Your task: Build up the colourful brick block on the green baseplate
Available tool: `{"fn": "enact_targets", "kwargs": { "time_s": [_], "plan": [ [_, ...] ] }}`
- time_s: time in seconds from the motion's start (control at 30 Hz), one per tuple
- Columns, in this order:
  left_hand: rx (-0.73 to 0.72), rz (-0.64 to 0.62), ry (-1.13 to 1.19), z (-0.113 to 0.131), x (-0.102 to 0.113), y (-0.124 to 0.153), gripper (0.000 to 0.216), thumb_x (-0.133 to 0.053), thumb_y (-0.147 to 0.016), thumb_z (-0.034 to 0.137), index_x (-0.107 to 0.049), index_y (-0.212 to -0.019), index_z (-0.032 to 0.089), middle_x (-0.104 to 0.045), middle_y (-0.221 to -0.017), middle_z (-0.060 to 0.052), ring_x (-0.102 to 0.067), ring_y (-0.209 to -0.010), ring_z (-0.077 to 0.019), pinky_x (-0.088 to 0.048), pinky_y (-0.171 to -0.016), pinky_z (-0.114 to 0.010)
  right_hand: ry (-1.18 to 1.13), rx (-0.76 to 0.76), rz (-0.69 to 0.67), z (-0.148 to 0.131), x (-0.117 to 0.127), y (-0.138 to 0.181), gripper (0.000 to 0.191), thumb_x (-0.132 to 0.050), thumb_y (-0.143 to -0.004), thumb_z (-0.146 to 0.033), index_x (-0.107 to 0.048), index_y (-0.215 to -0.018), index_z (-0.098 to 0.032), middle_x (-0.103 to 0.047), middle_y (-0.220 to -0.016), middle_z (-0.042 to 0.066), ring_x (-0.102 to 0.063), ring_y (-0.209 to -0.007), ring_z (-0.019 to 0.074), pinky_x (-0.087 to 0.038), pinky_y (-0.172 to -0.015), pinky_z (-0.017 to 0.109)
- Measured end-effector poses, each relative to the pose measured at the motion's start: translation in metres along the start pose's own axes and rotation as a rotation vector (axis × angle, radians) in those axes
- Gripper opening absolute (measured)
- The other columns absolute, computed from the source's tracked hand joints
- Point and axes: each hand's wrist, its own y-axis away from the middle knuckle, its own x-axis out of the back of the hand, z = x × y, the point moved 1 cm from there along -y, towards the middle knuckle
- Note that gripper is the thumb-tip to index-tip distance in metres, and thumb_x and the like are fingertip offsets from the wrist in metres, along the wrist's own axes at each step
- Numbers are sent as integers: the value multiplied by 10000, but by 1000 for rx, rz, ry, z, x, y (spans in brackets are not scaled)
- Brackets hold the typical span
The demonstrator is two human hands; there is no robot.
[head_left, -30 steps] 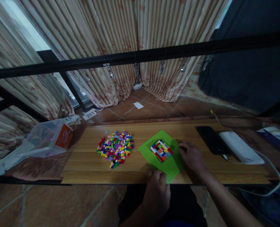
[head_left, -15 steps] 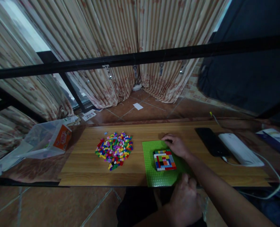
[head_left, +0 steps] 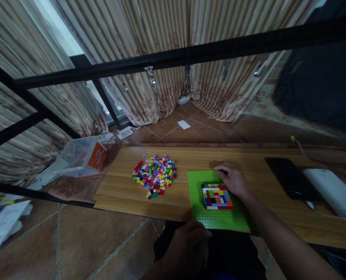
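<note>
A green studded baseplate [head_left: 195,202] lies flat at the table's front edge. On it sits a low, square, multicoloured build of toy bricks [head_left: 218,197]. My right hand [head_left: 232,179] rests across the plate's far right part, beside the build, its fingers curled together at the far edge. Whatever they hold, if anything, is hidden. My left hand [head_left: 190,243] is in front of the plate, low over my lap, back upward and in shadow. Its fingers are too dark to read. Loose small bricks [head_left: 155,175] form a pile left of the plate.
Right of my forearm lie a black phone [head_left: 289,177] and a white power strip or charger [head_left: 332,190] with a cable. A clear plastic bin [head_left: 81,159] with an orange label stands off the table's left end. A dark metal rail [head_left: 173,58] crosses behind the table.
My left hand has moved left, from the plate's near right corner to in front of its near left part. My right hand keeps its place by the build. The view has shifted.
</note>
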Motion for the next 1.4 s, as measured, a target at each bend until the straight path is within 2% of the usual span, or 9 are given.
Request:
{"fn": "enact_targets", "kwargs": {
  "time_s": [0.13,0.27,0.43,0.63,0.77,0.9,1.03,1.2,1.4],
  "plan": [
    [213,353,-114,-31,76,22,227,-481,-892,222,-681,-996,251,-700,-1008,-33,-664,-933,-172,-560,-811,-291,44,-18,77,3,-1,4,246,-465,-838,-305,-696,-851,-219,-689,-972,62,-626,-942,211,-464,-906,380],
    [414,708,-370,-75,150,29,230,-492,-850,286,-685,-919,183,-700,-920,-61,-665,-866,-191,-544,-813,-313,79,-31,82,8,-2,6,242,-471,-838,-318,-695,-843,-225,-690,-981,59,-627,-952,219,-464,-912,386],
    [669,837,-550,-130,196,14,341,-484,-795,228,-637,-1086,139,-659,-1019,-105,-654,-842,-208,-536,-768,-340,89,-40,77,13,-2,4,252,-479,-828,-353,-697,-847,-229,-692,-996,65,-632,-956,230,-468,-913,404],
    [658,824,-756,-168,202,-11,381,-457,-796,127,-588,-1153,102,-576,-1175,-169,-534,-1137,-267,-426,-998,-412,210,-258,158,2,8,-2,275,-498,-814,-350,-716,-897,-205,-720,-990,102,-662,-898,262,-489,-864,422],
    [669,798,-811,-180,199,-15,368,-428,-830,128,-590,-1159,109,-587,-1165,-155,-526,-1121,-273,-406,-992,-421,159,-160,284,-57,10,3,276,-497,-854,-383,-703,-883,-201,-721,-965,109,-659,-908,262,-487,-871,409],
    [663,752,-873,-183,197,-15,354,-395,-858,140,-616,-1132,105,-611,-1133,-160,-536,-1079,-284,-408,-954,-423,-1,57,-48,-129,-30,24,222,-499,-892,-359,-690,-939,-258,-701,-989,54,-630,-959,227,-478,-879,389],
    [644,699,-915,-181,197,-16,350,-395,-853,146,-638,-1101,100,-628,-1091,-166,-536,-1051,-296,-403,-934,-430,-21,218,-289,-160,-89,47,215,-479,-896,-235,-681,-966,-252,-672,-954,47,-610,-930,207,-479,-835,353],
    [655,720,-929,-180,199,-17,363,-404,-843,169,-636,-1114,99,-618,-1116,-167,-533,-1035,-303,-409,-914,-421,90,186,-288,-160,-131,56,190,-507,-883,-200,-668,-979,-234,-648,-949,60,-596,-932,227,-473,-826,360],
    [633,713,-934,-179,200,-18,364,-393,-844,184,-635,-1103,99,-614,-1097,-171,-526,-1026,-305,-411,-908,-434,207,160,-259,-163,-140,52,141,-529,-881,-205,-656,-934,-233,-633,-939,69,-587,-924,242,-453,-777,340]
  ]
}}
